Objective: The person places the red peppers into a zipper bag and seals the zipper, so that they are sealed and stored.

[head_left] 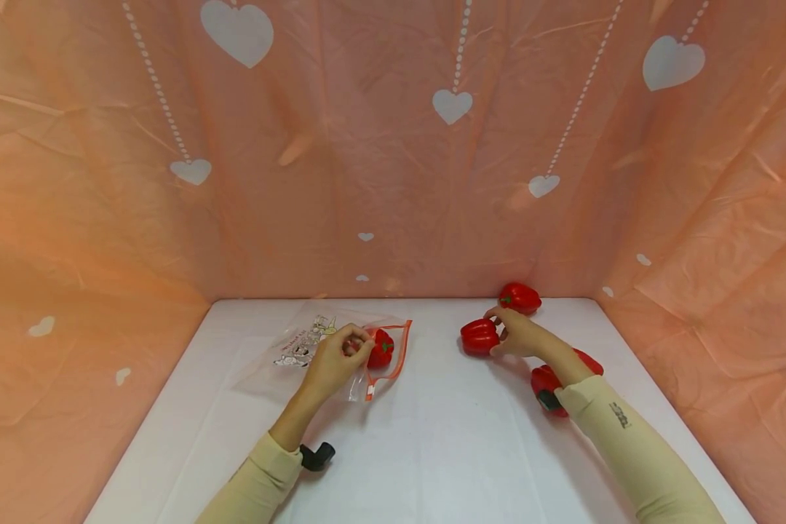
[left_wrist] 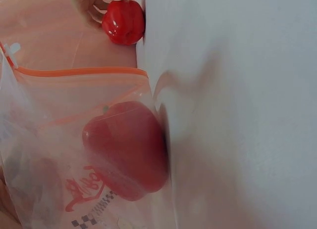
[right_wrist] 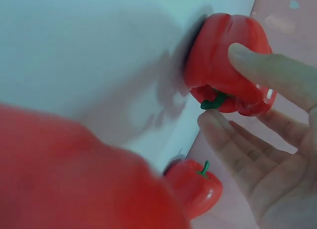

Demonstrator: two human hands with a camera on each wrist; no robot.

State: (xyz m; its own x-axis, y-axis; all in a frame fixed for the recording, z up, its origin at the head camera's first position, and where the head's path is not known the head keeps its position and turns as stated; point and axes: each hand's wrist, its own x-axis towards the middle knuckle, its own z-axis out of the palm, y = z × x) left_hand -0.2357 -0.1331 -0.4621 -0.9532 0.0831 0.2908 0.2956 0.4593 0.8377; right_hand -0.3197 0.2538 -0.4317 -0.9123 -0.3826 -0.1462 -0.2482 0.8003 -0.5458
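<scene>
Pinching the clear slider bag (head_left: 304,349) with the left hand (head_left: 336,358), gripping a red bell pepper (head_left: 479,338) with the right hand (head_left: 522,336). Best to wrap the slick sides evenly.

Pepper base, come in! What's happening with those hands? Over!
Left hand pinching clear bag, one pepper inside. Right hand at another red pepper, grip unclear. Nothing visible between that pepper and the bag.

Bag (head_left: 304,346) on table (head_left: 432,451), one pepper (head_left: 383,349) inside; other peppers (head_left: 479,338) to the right
</scene>
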